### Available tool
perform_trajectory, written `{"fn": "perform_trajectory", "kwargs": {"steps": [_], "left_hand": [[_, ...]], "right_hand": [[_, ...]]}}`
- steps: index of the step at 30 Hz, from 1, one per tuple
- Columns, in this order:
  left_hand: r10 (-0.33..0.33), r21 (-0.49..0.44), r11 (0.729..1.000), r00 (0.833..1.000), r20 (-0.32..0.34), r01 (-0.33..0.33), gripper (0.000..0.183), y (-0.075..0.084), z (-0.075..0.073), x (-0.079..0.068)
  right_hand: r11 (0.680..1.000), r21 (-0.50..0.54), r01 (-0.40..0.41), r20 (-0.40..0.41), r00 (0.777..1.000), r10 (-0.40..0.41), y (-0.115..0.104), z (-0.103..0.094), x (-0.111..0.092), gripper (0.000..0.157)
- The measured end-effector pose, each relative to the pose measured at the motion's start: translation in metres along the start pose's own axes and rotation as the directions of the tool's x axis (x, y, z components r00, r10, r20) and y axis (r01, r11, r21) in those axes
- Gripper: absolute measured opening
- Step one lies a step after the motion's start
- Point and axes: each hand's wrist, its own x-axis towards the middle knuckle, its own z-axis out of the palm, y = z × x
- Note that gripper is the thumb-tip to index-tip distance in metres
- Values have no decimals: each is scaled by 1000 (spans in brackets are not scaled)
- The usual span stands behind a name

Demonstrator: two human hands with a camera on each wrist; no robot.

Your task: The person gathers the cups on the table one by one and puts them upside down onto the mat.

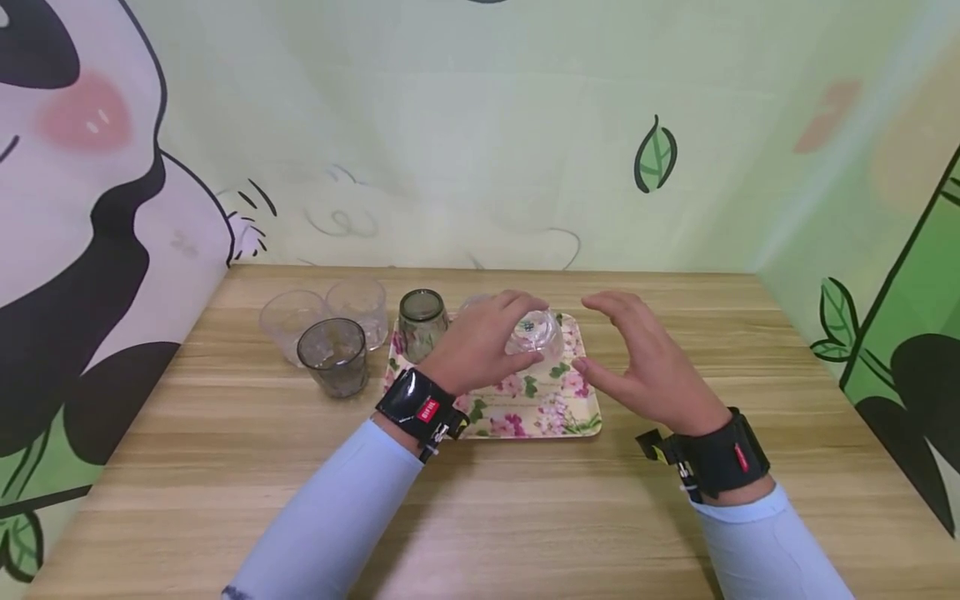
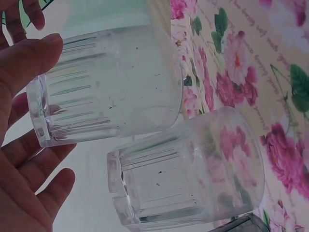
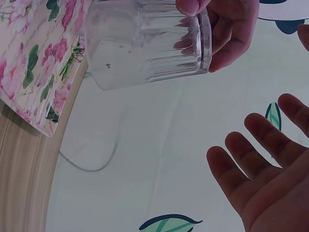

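My left hand (image 1: 483, 337) grips an upside-down clear glass (image 1: 536, 337) near its base, thumb on one side and fingers on the other. That glass is over the floral tray (image 1: 540, 408); whether its rim touches the tray I cannot tell. Beside it in the left wrist view, another clear glass (image 2: 188, 169) stands inverted, mostly hidden behind my hand in the head view. A grey tinted glass (image 1: 422, 325) is upside down at the tray's left. To the right of the held glass, my right hand (image 1: 648, 367) hovers with fingers spread and holds nothing.
Left of the tray, two clear glasses (image 1: 360, 312) and a dark tinted glass (image 1: 333, 358) stand upright, close together, on the wooden table (image 1: 525, 517). Behind the table rises a pale green wall (image 1: 465, 167) with cartoon prints.
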Motion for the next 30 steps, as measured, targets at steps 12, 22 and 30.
{"fn": "perform_trajectory", "kwargs": {"steps": [12,22,30], "left_hand": [[-5,-12,1000,1000,7,5,62,-1,4,6],[-28,-24,999,999,45,29,61,-1,10,12],[-45,-44,998,997,60,48,63,-2,17,15]], "right_hand": [[1000,-2,-5,10,1000,5,0,1,0,71],[1000,9,-11,17,1000,11,-2,0,1,71],[1000,9,-16,16,1000,16,-1,1,1,70]]}}
